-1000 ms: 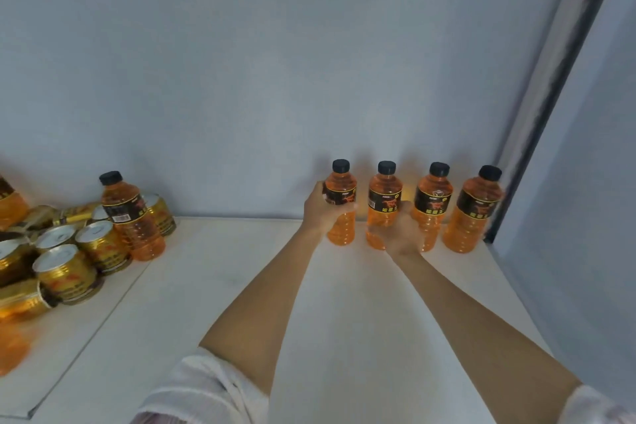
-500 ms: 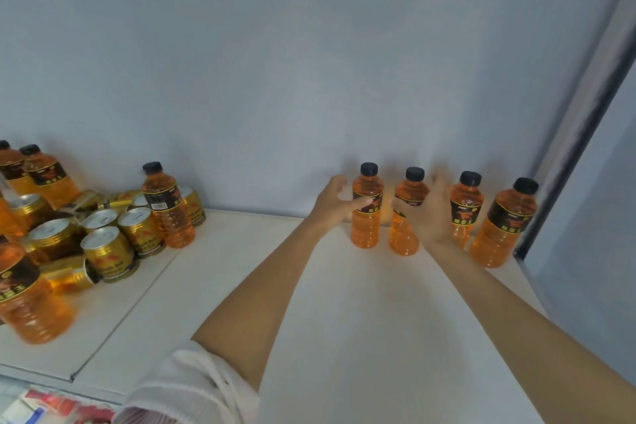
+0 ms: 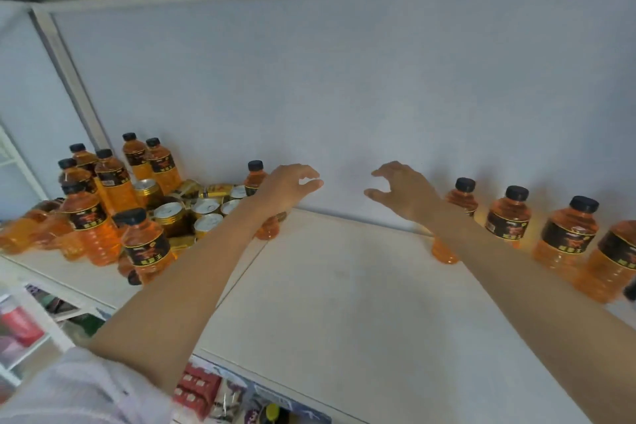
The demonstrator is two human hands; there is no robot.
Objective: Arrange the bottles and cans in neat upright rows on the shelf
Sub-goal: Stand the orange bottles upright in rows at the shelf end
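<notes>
left hand [image 3: 287, 188]: empty, fingers loosely curled apart, raised in front of one upright orange bottle [image 3: 258, 198] | right hand [image 3: 402, 193]: empty, fingers spread | four orange bottles [image 3: 508, 217]: upright, rowed along back wall at right | jumbled bottles [image 3: 103, 217], gold cans [image 3: 206, 208]: far left of white shelf [image 3: 344, 286]

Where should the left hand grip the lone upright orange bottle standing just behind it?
Around the upper body at the black label, coming from the right front. The orange bottle stands upright, cans crowd its left, and the open left hand is already on that side.
</notes>
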